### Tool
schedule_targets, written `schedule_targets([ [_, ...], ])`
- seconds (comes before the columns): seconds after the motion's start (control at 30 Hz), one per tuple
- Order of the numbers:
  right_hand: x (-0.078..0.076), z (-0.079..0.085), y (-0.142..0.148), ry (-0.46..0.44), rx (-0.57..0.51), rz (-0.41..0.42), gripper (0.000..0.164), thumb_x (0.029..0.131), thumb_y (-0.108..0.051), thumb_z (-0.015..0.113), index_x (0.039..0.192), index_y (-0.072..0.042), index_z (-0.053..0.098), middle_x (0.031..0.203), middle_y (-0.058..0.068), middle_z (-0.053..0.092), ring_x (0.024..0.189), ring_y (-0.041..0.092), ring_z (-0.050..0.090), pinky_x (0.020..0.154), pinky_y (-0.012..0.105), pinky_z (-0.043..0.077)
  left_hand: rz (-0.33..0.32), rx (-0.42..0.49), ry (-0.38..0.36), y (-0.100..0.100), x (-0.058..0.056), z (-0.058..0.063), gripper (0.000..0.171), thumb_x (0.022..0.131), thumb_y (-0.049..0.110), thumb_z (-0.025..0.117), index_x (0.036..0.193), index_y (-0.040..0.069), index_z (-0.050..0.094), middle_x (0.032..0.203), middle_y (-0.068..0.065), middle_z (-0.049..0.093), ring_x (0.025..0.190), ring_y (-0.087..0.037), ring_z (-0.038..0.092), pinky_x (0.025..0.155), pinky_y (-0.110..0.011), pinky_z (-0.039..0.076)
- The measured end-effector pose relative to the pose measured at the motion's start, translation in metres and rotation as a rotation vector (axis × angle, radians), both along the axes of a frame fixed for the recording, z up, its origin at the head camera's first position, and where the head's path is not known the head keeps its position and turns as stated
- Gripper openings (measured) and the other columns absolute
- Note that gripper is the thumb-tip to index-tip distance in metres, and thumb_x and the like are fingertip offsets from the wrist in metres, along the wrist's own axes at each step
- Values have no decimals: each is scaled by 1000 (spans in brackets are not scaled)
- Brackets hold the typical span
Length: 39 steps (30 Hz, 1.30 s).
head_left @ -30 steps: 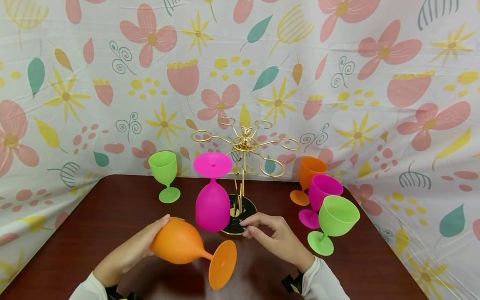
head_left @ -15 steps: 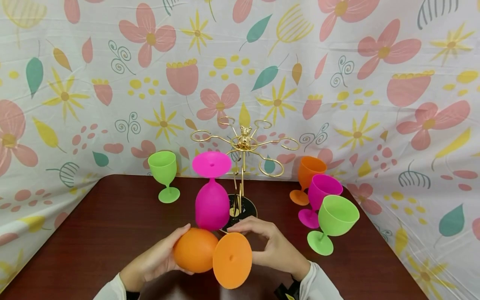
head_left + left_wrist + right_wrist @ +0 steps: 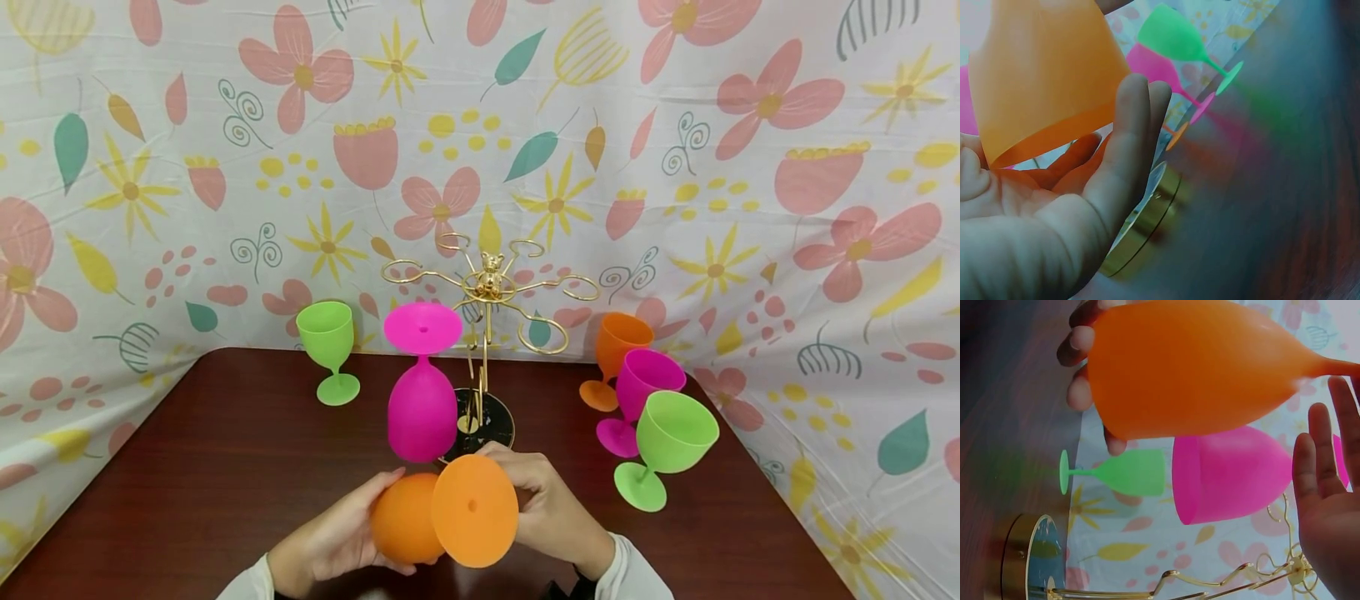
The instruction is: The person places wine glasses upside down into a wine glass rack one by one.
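An orange goblet [image 3: 408, 518] is held tilted low over the front of the table, its round foot facing the head camera. My left hand [image 3: 341, 533] grips its bowl, thumb on the upper side and fingers around the rim, as the left wrist view shows. At the stem is my right hand [image 3: 551, 508], partly hidden behind the foot; the right wrist view shows several of its fingers extended beside the stem [image 3: 1335, 366]. A magenta goblet [image 3: 422, 417] hangs upside down at the front left of a gold stand [image 3: 489, 287], just beyond the hands.
The stand has several curled wire arms, a small bear figure and a round black base [image 3: 491, 421]. A green goblet [image 3: 327, 333] stands at back left. At right stand an orange goblet [image 3: 624, 337], a magenta one [image 3: 651, 379] and a green one [image 3: 678, 429]. Patterned cloth [image 3: 555, 125] backs the table.
The left hand has brought the orange goblet rightward and turned its foot toward the camera. My right hand has moved from beside the stand's base to the goblet's stem.
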State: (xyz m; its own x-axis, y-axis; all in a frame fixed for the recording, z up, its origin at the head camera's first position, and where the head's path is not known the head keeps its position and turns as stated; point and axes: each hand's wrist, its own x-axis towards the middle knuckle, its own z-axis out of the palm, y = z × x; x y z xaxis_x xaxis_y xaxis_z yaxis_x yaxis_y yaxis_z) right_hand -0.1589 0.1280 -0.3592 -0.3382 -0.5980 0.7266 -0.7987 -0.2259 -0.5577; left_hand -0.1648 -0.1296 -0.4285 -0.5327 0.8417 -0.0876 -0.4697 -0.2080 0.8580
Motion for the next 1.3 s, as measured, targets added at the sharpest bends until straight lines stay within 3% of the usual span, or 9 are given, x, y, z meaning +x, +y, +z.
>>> schedule_targets([
  [0.17,3,0,-1,-6,-34,-40,15,77,4,70,83,-6,61,75,3,58,82,15,54,72,30,48,-71,13,7,6,0,-2,62,100,51,10,139,10,36,120,-13,61,105,-25,64,89,-39,52],
  [0.37,9,6,-2,-22,-80,-61,21,76,9,68,90,-6,62,74,5,53,73,13,50,63,29,48,120,-220,150,11,4,4,60,99,49,28,139,5,34,112,-10,63,96,-21,65,83,-36,54],
  [0.53,16,18,-3,-25,-74,-113,33,75,12,67,103,-6,64,91,12,63,83,16,59,75,32,53,201,-450,459,13,6,20,52,100,41,36,136,5,42,114,-9,64,97,-20,64,88,-36,51],
  [0.67,14,15,-1,-24,-74,-144,33,74,13,67,101,-6,64,89,11,63,81,15,58,72,30,53,250,-613,792,11,9,35,39,100,42,37,130,24,52,123,5,61,108,-11,60,93,-31,48],
  [0.77,10,10,1,-32,-76,-152,35,74,15,66,102,-6,63,87,11,61,78,14,56,69,29,52,304,-719,939,11,13,47,33,97,49,38,123,37,55,119,17,61,110,-3,57,90,-25,48],
  [0.87,6,5,2,-41,-69,-162,40,73,15,67,107,-6,63,92,11,63,80,15,57,72,30,53,331,-691,979,14,18,57,29,96,48,42,121,40,56,116,19,62,107,-3,59,87,-24,50],
  [1.03,5,3,3,-73,-59,-197,42,73,16,67,109,-6,63,91,10,63,78,14,55,70,29,53,423,-512,1064,26,26,68,27,93,39,55,119,36,58,113,17,64,104,-4,61,89,-28,51],
  [1.2,7,7,1,-97,-47,-212,41,73,14,68,108,-7,63,87,8,62,76,13,54,67,28,53,551,-361,1181,42,30,72,37,83,34,70,118,33,59,110,16,66,103,-5,61,90,-30,50],
  [1.3,11,12,-1,-115,-40,-227,41,74,14,68,108,-8,63,87,8,62,76,13,53,68,28,52,608,-334,1191,50,30,72,42,80,34,73,119,32,59,110,15,65,103,-5,61,90,-29,50],
])
